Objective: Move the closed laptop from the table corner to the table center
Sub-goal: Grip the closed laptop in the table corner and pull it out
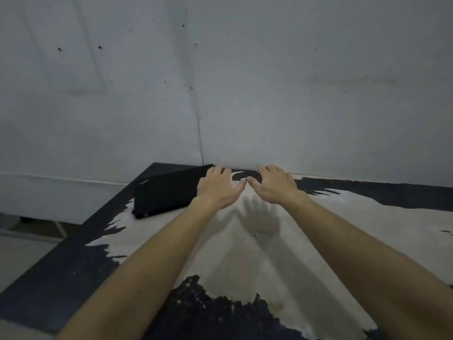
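A closed black laptop (166,192) lies flat in the far left corner of the table (245,261), close to the wall. My left hand (217,187) hovers over the laptop's right end with fingers spread and hides that end. My right hand (272,185) is just to the right of it, above bare table, fingers spread too. The two thumbs nearly touch. Neither hand holds anything. Both hands cast a shadow on the tabletop below them.
The tabletop is worn, with pale bare patches and black paint at the edges. A grey wall (245,82) stands right behind the table. The table's left edge (49,273) drops to the floor (22,256).
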{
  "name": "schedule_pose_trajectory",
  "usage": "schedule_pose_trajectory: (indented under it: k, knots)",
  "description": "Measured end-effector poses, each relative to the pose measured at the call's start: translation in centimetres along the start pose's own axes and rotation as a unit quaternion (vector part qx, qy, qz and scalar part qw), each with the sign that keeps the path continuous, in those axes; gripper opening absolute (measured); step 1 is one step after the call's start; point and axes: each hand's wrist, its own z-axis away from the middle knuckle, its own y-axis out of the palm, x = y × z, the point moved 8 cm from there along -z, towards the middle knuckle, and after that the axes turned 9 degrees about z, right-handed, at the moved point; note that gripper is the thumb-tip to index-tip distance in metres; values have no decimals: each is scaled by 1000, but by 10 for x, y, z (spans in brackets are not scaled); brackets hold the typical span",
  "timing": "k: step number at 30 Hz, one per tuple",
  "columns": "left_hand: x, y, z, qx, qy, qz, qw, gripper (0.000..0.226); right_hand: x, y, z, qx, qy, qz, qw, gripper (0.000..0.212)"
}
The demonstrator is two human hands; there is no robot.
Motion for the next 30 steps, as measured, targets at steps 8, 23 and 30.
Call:
schedule_pose_trajectory:
  k: [8,23,30]
  knots:
    - [69,-12,-3,-10,-64,-11,998,73,43,31,-24,25,-26,-10,999,68]
    - [204,-26,-12,-34,-245,-21,969,82,95,98,-116,96,-21,-77,992,79]
    - [251,-25,-6,-19,-362,-30,931,93,96,117,-143,123,20,-93,988,72]
